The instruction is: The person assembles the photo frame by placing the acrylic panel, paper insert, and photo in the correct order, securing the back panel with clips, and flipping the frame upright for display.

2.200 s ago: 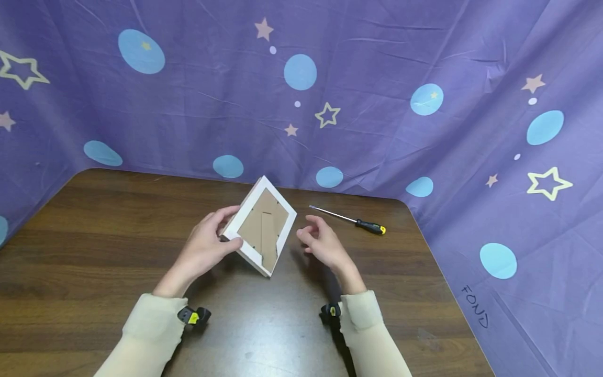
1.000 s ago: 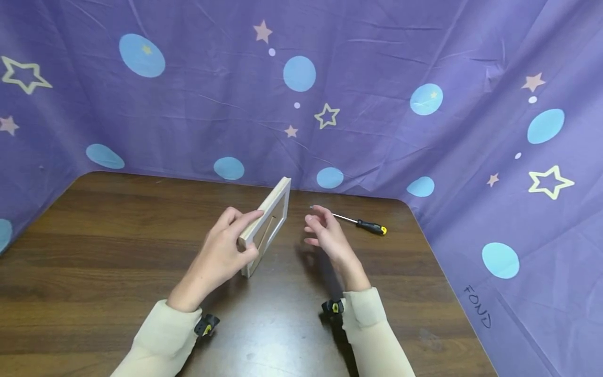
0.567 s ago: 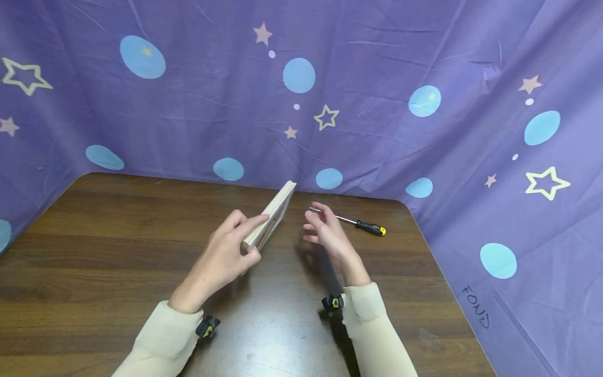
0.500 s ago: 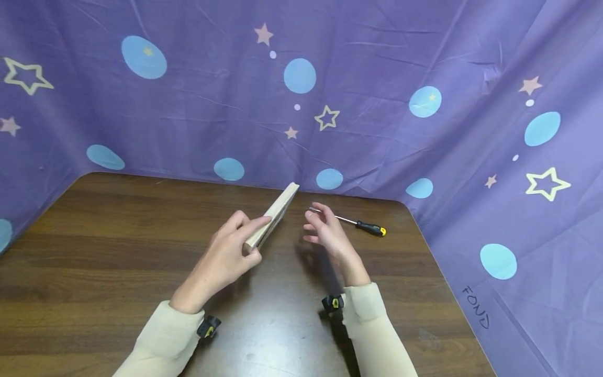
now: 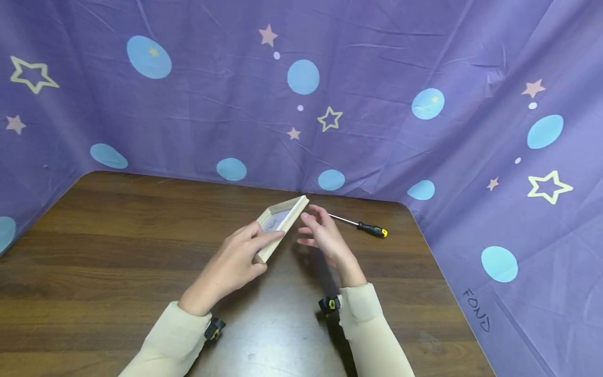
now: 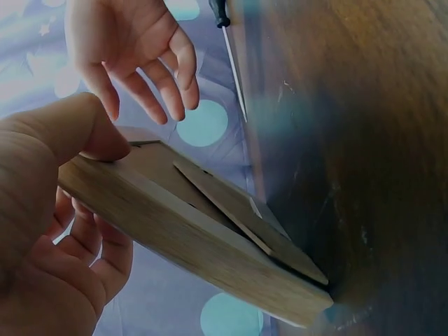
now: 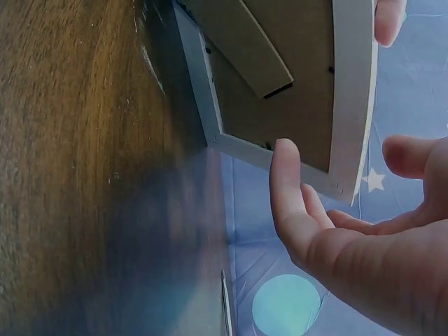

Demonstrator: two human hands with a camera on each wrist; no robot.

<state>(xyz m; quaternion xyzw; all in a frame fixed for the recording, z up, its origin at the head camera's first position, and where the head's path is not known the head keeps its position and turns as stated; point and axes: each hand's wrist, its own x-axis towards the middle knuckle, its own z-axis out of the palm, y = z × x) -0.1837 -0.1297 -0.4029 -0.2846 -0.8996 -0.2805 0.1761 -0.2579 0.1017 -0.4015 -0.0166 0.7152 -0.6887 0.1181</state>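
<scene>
My left hand (image 5: 233, 262) grips a pale wooden picture frame (image 5: 293, 219) by its near left edge, tilted over the table. Its thumb lies on the back of the frame in the left wrist view, with the fingers round the other side. From the head view I see into the front, where a greyish picture (image 5: 277, 220) shows. The brown backing board (image 7: 304, 42) has a stand flap (image 7: 248, 52) and small dark tabs along the edge. My right hand (image 5: 330, 243) holds nothing; its loosely bent fingers hover close beside the frame's back.
A screwdriver (image 5: 372, 230) with a black and yellow handle lies on the wooden table (image 5: 118, 246) behind and right of my right hand. A purple curtain (image 5: 226, 104) with stars and dots hangs along the table's back and sides.
My left hand has turned the frame from its back facing me, through edge-on, to its front showing, and moved slightly right. My right hand stays near, its fingers shifted a little.
</scene>
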